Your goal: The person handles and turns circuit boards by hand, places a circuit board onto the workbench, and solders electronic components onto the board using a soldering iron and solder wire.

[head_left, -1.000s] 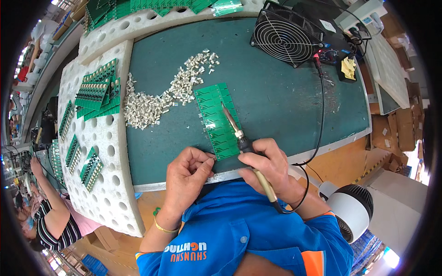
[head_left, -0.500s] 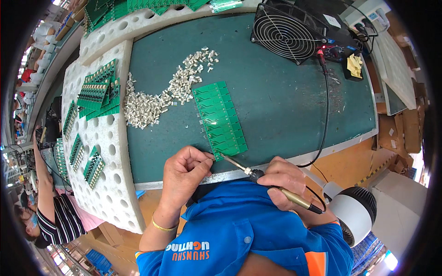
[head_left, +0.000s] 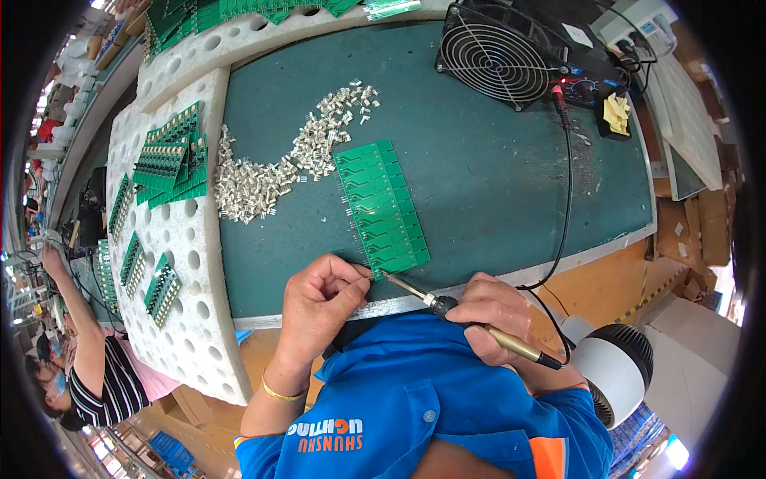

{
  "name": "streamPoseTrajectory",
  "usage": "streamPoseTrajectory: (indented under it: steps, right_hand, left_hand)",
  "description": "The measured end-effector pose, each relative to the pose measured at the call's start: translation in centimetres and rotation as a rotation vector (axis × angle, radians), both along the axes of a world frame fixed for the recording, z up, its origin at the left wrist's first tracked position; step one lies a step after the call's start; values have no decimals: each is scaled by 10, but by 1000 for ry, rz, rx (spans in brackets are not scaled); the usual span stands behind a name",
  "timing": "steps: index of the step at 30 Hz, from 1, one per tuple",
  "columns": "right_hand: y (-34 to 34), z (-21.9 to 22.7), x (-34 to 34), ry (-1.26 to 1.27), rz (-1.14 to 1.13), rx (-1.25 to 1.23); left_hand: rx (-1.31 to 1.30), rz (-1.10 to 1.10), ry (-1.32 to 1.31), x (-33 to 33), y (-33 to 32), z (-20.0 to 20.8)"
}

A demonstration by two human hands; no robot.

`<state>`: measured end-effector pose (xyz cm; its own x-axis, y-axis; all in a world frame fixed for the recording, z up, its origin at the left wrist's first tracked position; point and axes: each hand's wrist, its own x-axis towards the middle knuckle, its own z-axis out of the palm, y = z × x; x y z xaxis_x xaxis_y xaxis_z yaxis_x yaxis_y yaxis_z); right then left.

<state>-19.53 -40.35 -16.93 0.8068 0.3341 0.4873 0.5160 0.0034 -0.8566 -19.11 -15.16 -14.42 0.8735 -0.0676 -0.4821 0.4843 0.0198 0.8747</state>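
A green circuit board [head_left: 381, 209] lies on the dark green work mat, with rows of pins along its left edge. My right hand [head_left: 495, 313] grips a soldering iron [head_left: 443, 305] by its gold handle. The iron's tip meets the board's near end. Just left of that tip, my left hand [head_left: 325, 302] is closed in a pinch at the board's near corner. What its fingers hold is too small and hidden to name. A heap of small white connectors [head_left: 254, 185] spreads across the mat beyond my left hand.
White foam trays with holes [head_left: 203, 315] at the left carry several populated green boards [head_left: 163, 289]. A black fan [head_left: 495, 60] and a soldering station [head_left: 586, 84] stand at the far right, beside a yellow sponge [head_left: 616, 114]. The iron's black cable [head_left: 566, 191] crosses the mat's right side.
My hands, the iron and the board hold almost the same place. At the left, the person in the striped top has shifted their raised arm.
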Motion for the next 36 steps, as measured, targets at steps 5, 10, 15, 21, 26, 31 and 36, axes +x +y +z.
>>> streamPoseTrajectory:
  steps: [5,10,15,21,26,31,36]
  right_hand:
    - [0,0,0,-7,11,-27]
    - [0,0,1,-6,12,-32]
    - [1,1,2,-3,24,-41]
    - [1,1,2,6,16,-41]
    - [1,0,3,1,23,-30]
    - [1,0,2,6,17,-25]
    - [1,4,3,-12,18,-42]
  left_hand:
    - [-7,2,-3,0,0,1]
    - [6,0,8,0,-1,0]
    - [-2,8,10,0,-1,1]
    - [-5,1,-16,1,-2,0]
    - [-7,-1,-12,2,-2,-1]
    - [-10,3,-7,2,-3,0]
    - [-2,3,-12,1,-4,-1]
